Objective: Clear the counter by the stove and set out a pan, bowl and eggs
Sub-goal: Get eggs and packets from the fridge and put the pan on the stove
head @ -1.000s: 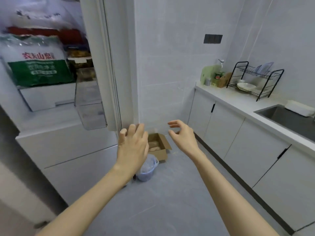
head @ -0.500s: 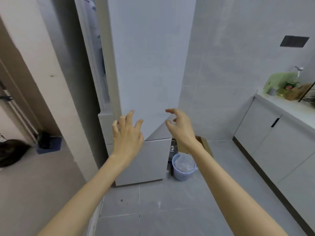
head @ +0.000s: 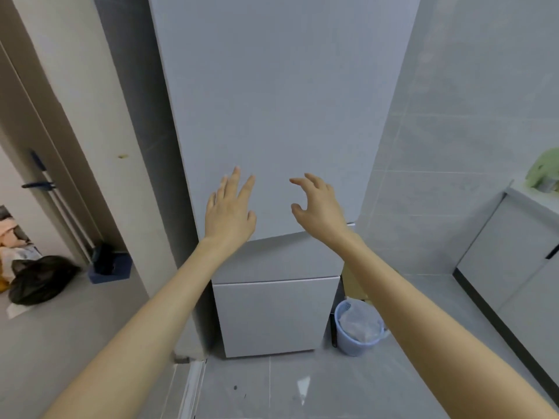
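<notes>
Hands are held up side by side, apart from each other, and nothing is held in either. The left hand [head: 230,211] is spread with straight fingers, palm turned toward the tall pale grey fridge door [head: 272,101] directly beyond it; whether the fingertips touch the panel cannot be told. The right hand [head: 320,207] is loosely clawed, with thumb and fingers curled around empty air before the same door.

Below the wrists the white lower fridge drawer front [head: 266,316] is seen. Below the right forearm a light blue perforated plastic bin with a clear liner [head: 358,334] stands on the floor, with a brown cardboard box [head: 352,282] just behind it. Far out to the right of the right hand, the corner of the white counter [head: 532,196] is visible above white cabinet doors [head: 508,252]. No pan, bowl or eggs are in view, and the stove is out of frame.

The step in hand is judged to be handling the fridge door. If it is to be shut, a flat palm is best pressed near its free edge until the seal is seated. If eggs are to be fetched, the edge is best hooked by the curled right hand, so that the left is kept free for the carton.
</notes>
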Motion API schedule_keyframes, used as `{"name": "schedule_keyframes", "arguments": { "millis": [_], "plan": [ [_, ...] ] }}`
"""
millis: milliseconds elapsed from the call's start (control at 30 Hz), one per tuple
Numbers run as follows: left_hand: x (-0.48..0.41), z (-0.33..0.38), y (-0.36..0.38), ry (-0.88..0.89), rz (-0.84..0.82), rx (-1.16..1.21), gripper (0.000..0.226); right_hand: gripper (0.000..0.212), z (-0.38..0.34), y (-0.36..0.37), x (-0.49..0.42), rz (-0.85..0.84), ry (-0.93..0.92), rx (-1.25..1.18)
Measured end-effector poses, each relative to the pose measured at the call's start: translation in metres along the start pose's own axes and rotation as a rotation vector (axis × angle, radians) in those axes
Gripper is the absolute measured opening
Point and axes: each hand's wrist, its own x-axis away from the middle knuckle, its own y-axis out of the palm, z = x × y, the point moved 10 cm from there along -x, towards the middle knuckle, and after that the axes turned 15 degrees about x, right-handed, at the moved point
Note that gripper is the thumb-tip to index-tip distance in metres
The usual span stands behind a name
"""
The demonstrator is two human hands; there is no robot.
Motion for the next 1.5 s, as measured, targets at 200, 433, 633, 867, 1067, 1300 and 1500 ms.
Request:
{"name": "schedule_keyframes", "arguments": {
  "millis": [200, 433, 633, 867, 1067, 1300, 1500],
  "plan": [
    [-0.071, -0.046, 0.031, -0.051, -0.017, -0.017, 0.071, 0.056, 0.009, 0.052, -0.081, 0.002, -0.068, 0.186],
    [-0.126, -0.085, 0.051, -0.052, 0.002, -0.049, 0.07, 0.064, 0.015, 0.085, -0.141, 0.095, -0.114, 0.256],
    [-0.131, -0.078, 0.05, -0.037, 0.102, -0.01, 0.063, 0.063, 0.019, 0.094, -0.138, 0.154, -0.123, 0.255],
    [-0.131, -0.024, 0.066, 0.074, 0.032, 0.128, 0.055, 0.05, 0.056, 0.072, -0.1, 0.153, 0.037, 0.225],
    [-0.119, 0.04, 0.093, 0.233, -0.103, 0.254, 0.051, 0.05, 0.111, 0.04, -0.017, 0.109, 0.272, 0.273],
    [-0.067, 0.154, 0.13, 0.457, -0.313, 0.416, 0.049, 0.05, 0.169, -0.027, 0.105, 0.125, 0.589, 0.411],
    [-0.004, 0.272, 0.142, 0.668, -0.439, 0.577, 0.052, 0.049, 0.198, -0.112, 0.217, 0.212, 0.824, 0.53]
  ]
}}
